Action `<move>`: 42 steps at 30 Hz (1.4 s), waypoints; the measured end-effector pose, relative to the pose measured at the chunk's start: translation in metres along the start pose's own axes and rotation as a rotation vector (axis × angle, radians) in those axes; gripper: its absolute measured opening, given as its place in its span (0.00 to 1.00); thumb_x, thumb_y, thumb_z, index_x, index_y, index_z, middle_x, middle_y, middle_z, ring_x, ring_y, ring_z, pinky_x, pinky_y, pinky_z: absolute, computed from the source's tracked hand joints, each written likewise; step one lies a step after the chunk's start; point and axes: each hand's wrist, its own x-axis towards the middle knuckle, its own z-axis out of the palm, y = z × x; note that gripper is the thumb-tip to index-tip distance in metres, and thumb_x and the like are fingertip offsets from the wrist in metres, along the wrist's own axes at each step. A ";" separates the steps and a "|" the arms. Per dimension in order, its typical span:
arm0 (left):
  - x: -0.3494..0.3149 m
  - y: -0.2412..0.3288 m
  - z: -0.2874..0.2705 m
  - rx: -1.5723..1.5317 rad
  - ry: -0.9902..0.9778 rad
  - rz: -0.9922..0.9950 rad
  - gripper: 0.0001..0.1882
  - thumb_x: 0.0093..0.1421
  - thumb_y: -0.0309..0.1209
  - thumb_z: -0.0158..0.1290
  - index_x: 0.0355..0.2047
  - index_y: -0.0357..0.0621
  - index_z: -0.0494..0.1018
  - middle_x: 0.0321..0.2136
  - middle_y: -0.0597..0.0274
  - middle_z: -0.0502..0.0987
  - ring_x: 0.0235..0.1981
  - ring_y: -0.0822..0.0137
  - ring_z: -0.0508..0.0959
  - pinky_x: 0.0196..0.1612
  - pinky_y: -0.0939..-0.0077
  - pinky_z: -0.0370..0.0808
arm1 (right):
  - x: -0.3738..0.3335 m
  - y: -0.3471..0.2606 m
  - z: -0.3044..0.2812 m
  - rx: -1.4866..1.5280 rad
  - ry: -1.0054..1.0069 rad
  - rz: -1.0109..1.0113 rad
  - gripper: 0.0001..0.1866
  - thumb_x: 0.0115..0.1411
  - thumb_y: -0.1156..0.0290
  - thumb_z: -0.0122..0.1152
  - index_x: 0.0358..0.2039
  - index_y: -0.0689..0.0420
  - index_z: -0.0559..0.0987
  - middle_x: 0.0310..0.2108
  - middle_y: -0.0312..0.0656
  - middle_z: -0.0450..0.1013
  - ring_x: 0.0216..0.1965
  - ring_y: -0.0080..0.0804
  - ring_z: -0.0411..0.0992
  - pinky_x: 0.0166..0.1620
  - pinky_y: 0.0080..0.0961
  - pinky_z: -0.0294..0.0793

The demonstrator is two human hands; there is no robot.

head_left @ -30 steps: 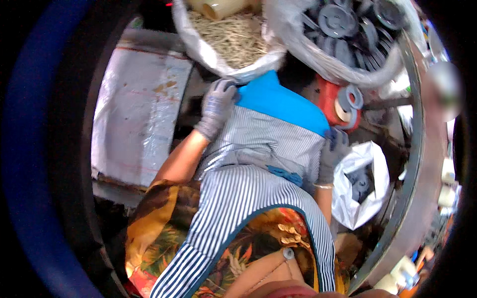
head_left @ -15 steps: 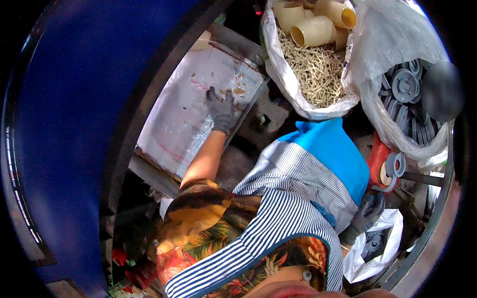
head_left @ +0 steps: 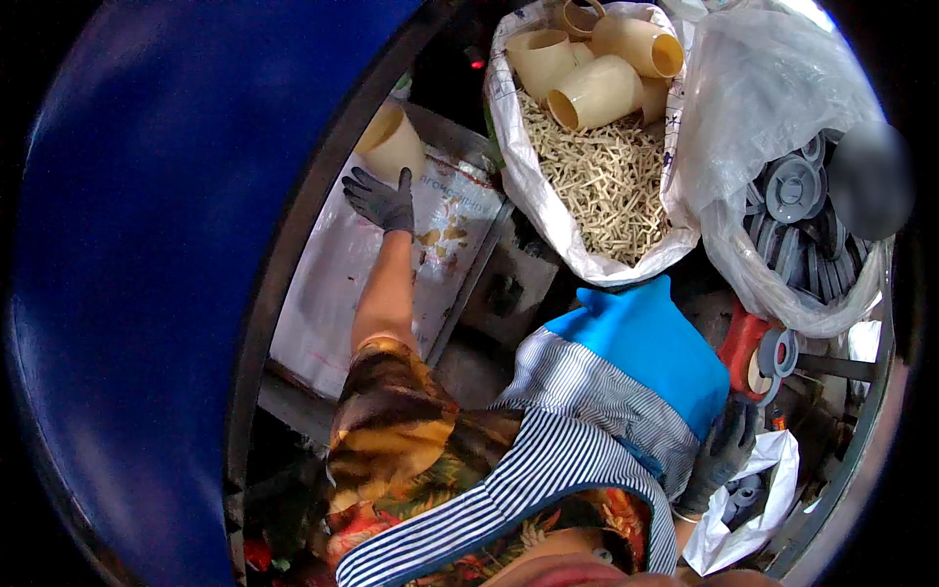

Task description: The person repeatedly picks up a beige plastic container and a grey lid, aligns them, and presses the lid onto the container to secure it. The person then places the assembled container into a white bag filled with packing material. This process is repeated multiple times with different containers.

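Observation:
My left hand (head_left: 382,201), in a dark grey glove, is open with its fingers spread, holding nothing. It reaches over a plastic-wrapped white surface (head_left: 323,303), close to a cream cup-like fitting (head_left: 393,142) at the far end; I cannot tell whether it touches the fitting. At the right, my right hand (head_left: 722,452), gloved too, rests low beside my apron with its fingers stretched out. Just by it are a small white bag (head_left: 778,465) holding grey parts (head_left: 746,497) and a red object (head_left: 741,338) with a grey ring (head_left: 780,352) on it.
An open white sack (head_left: 548,210) holds small beige pieces and several cream fittings (head_left: 597,93). Beside it stands a clear plastic bag (head_left: 724,127) of grey round parts (head_left: 794,191). A large blue panel (head_left: 147,245) rises at the left. A blue cloth (head_left: 636,338) covers my lap.
My left hand has moved across the wrapped surface, farther and leftward, to beside the cream fitting, which shows more fully now. The view has shifted slightly; my right hand stays beside the white bag.

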 end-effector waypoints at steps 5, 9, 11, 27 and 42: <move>0.034 0.041 -0.018 -0.166 -0.472 -0.049 0.56 0.44 0.69 0.59 0.66 0.48 0.58 0.66 0.35 0.50 0.66 0.37 0.53 0.65 0.44 0.55 | 0.006 0.001 0.004 -0.040 -0.079 -0.035 0.23 0.62 0.66 0.59 0.57 0.59 0.72 0.59 0.52 0.68 0.59 0.52 0.65 0.60 0.45 0.64; 0.009 0.043 0.028 -0.262 -0.867 0.251 0.54 0.46 0.64 0.61 0.66 0.43 0.58 0.66 0.39 0.53 0.66 0.42 0.57 0.66 0.55 0.58 | 0.012 0.002 0.007 0.020 -0.143 -0.051 0.25 0.64 0.55 0.52 0.56 0.56 0.73 0.61 0.50 0.66 0.60 0.52 0.64 0.62 0.52 0.57; -0.004 0.055 0.011 -0.329 -0.931 0.144 0.54 0.47 0.60 0.63 0.65 0.39 0.57 0.68 0.41 0.51 0.66 0.44 0.57 0.65 0.61 0.60 | 0.022 -0.002 0.002 0.022 -0.129 -0.070 0.23 0.62 0.60 0.56 0.54 0.56 0.74 0.59 0.50 0.67 0.60 0.51 0.64 0.61 0.49 0.58; -0.156 0.120 -0.376 -1.150 -1.173 1.011 0.42 0.58 0.34 0.60 0.68 0.41 0.52 0.67 0.53 0.57 0.67 0.57 0.57 0.71 0.61 0.50 | 0.067 -0.121 -0.032 1.288 -0.093 -0.439 0.71 0.33 0.52 0.83 0.70 0.62 0.46 0.67 0.55 0.54 0.68 0.45 0.55 0.68 0.37 0.54; -0.180 0.219 -0.404 -1.150 -0.604 1.324 0.23 0.57 0.45 0.55 0.50 0.49 0.73 0.47 0.57 0.74 0.49 0.52 0.72 0.56 0.53 0.67 | -0.006 -0.088 -0.013 1.102 -0.149 -0.032 0.61 0.44 0.46 0.74 0.69 0.61 0.50 0.64 0.54 0.58 0.64 0.49 0.60 0.65 0.41 0.61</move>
